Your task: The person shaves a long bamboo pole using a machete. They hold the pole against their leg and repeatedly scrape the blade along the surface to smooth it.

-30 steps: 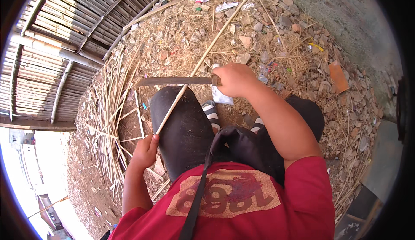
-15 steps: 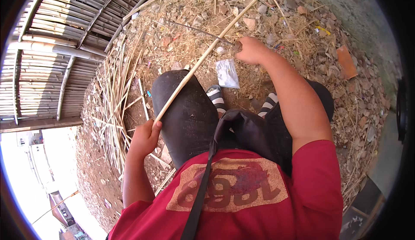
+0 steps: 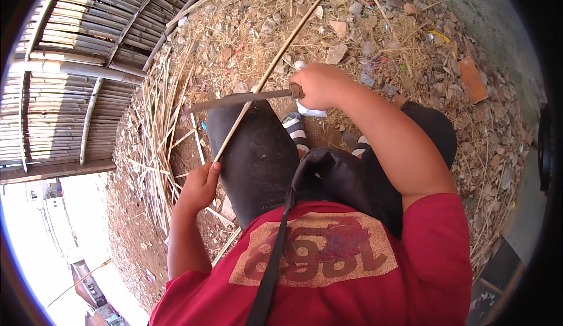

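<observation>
Loose split cane strips (image 3: pixel 155 144) lay heaped at nine o'clock beside a slatted bamboo wall (image 3: pixel 70 62); rubble and litter covered the ground (image 3: pixel 410 44) toward twelve and two o'clock. No container was visible. The left hand (image 3: pixel 199 185) was closed around the lower end of a long bamboo stick (image 3: pixel 275 62), which ran up toward twelve o'clock over the black-clad knee (image 3: pixel 258 150). The right hand (image 3: pixel 319 85) was clenched on the handle of a long knife (image 3: pixel 240 98), whose blade crossed the stick; half a second earlier the hand was farther up the stick.

Dirt ground (image 3: pixel 176 220) under bamboo strips (image 3: pixel 158 132), rubble (image 3: pixel 375 26)
</observation>
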`<state>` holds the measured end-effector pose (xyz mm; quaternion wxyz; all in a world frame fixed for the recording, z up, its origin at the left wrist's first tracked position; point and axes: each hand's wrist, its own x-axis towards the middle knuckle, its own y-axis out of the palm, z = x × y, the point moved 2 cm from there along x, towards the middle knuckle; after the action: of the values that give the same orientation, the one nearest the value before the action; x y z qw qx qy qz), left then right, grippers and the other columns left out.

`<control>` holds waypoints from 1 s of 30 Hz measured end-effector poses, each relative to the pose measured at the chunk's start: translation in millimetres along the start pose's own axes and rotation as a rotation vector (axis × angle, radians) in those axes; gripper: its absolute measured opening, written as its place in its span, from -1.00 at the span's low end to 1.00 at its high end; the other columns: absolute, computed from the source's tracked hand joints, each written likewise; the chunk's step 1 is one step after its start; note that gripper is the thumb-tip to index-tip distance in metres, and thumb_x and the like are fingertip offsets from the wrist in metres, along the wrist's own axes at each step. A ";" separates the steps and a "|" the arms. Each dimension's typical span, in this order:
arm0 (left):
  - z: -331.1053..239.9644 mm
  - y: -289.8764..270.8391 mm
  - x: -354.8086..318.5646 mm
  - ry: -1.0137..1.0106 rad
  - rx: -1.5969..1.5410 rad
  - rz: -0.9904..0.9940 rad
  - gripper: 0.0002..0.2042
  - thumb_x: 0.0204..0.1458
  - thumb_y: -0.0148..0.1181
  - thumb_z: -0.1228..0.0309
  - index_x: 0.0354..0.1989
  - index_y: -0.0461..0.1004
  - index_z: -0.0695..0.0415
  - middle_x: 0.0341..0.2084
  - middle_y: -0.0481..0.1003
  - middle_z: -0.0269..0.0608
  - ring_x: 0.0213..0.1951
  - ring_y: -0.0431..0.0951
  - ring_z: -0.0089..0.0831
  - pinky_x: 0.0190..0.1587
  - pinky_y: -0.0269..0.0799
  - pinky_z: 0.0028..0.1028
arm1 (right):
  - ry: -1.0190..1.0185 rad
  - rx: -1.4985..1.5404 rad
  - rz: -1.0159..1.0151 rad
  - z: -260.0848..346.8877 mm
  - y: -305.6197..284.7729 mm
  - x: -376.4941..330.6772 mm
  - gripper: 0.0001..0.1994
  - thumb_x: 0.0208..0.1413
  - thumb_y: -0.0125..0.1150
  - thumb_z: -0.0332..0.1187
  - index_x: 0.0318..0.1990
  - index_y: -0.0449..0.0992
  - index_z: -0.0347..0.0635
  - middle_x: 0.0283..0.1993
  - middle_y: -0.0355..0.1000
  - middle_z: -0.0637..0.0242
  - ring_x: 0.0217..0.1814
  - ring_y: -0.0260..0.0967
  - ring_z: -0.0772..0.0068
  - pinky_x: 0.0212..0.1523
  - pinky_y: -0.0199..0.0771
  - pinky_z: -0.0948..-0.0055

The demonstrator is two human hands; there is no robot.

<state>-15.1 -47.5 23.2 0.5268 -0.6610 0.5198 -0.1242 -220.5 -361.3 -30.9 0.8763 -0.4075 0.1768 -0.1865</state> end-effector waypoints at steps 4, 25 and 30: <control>-9.8 0.2 8.2 -0.038 0.019 0.002 -0.45 0.39 -0.16 0.02 -0.31 0.45 0.36 -0.51 0.48 0.26 -0.38 0.52 0.20 -0.25 0.40 -0.08 | 0.062 0.041 0.034 -24.1 6.0 3.0 -0.76 -0.16 0.24 -0.34 -0.26 0.63 -0.11 -0.30 0.58 0.07 -0.19 0.55 -0.05 -0.17 0.54 0.06; -15.9 -0.3 12.9 -0.030 0.045 -0.024 -0.45 0.37 -0.12 -0.01 -0.34 0.46 0.33 -0.50 0.50 0.29 -0.34 0.53 0.29 -0.25 0.41 -0.02 | 0.117 0.015 -0.055 -22.9 -0.3 3.4 -0.84 -0.10 0.27 -0.28 -0.34 0.60 -0.07 -0.33 0.57 0.14 -0.20 0.55 -0.01 -0.19 0.54 0.03; -4.6 4.0 8.4 0.024 0.113 -0.035 -0.46 0.38 -0.14 0.01 -0.31 0.45 0.33 -0.50 0.50 0.30 -0.33 0.53 0.28 -0.25 0.40 -0.01 | -0.041 -0.172 -0.088 18.3 -2.0 -3.2 -0.85 -0.09 0.23 -0.31 -0.35 0.60 -0.10 -0.37 0.55 0.06 -0.22 0.54 -0.09 -0.20 0.54 0.02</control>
<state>-17.0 -56.7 18.5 0.5551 -0.6374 0.5065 -0.1704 -215.2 -349.1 -17.8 0.8325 -0.4922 0.1562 -0.2009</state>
